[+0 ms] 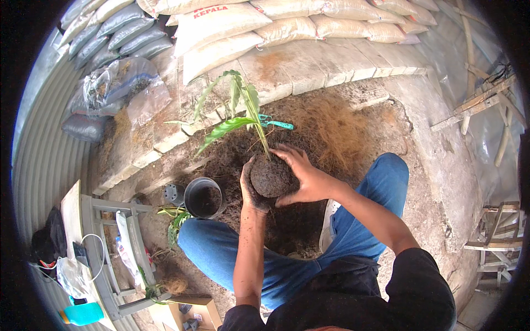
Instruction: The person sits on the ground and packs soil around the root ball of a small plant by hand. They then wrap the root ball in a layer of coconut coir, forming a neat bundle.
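Observation:
Between my two hands I hold a leafy plant (234, 118) by its round, dark root ball (271, 177). My left hand (251, 187) cups the ball's left side, its fingers smeared with soil. Around the upper right side curls my right hand (301, 175), thumb low and fingers near the stem base. The stem leans up and to the left, with long green leaves. Under the hands lies a heap of dark soil (290, 220). Behind the plant rests a teal hand tool (279, 124), its head partly hidden by the stem.
A black pot (204, 204) with soil inside stands left of my hands, beside a small dark pot (174, 193). Brown fibre (345, 129) spreads at the back right. Stacked sacks (287, 30) line the far side. A grey stool (113, 243) and cardboard box (204, 309) are at left.

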The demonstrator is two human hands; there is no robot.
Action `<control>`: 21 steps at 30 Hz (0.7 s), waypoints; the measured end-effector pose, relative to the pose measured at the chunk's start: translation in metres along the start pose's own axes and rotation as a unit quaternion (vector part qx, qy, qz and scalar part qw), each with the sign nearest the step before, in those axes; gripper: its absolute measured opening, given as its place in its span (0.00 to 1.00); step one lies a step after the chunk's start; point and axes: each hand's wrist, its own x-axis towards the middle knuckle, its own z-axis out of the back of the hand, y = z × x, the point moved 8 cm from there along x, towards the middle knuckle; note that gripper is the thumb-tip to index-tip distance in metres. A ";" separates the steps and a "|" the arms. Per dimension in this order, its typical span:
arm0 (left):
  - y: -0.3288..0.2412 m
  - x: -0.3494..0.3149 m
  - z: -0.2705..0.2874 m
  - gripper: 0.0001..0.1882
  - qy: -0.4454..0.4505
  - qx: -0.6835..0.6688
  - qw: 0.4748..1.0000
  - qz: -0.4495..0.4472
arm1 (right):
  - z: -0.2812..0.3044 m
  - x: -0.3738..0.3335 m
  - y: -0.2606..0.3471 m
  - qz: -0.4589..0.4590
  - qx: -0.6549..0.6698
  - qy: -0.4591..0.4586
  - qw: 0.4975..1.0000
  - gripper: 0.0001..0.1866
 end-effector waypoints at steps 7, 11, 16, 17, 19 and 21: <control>0.002 -0.004 -0.010 0.21 0.006 0.012 1.000 0.002 | -0.003 0.009 -0.011 0.002 0.068 0.027 0.997 0.57; 0.007 0.002 -0.010 0.22 0.020 -0.018 1.000 0.014 | -0.005 0.007 -0.028 0.005 0.035 0.029 0.999 0.55; 0.014 0.006 -0.005 0.23 0.071 -0.015 0.995 0.073 | -0.001 0.009 -0.036 0.001 0.246 0.004 0.969 0.60; 0.013 0.007 -0.002 0.24 0.080 -0.020 0.994 0.077 | -0.006 0.007 -0.030 0.000 0.215 0.032 0.976 0.61; 0.012 0.004 -0.002 0.24 0.098 -0.037 0.993 0.062 | -0.014 0.002 -0.024 -0.005 0.149 0.085 0.985 0.62; 0.013 -0.002 -0.019 0.23 0.149 -0.033 0.987 0.051 | 0.001 0.006 -0.029 0.023 0.176 0.021 0.984 0.62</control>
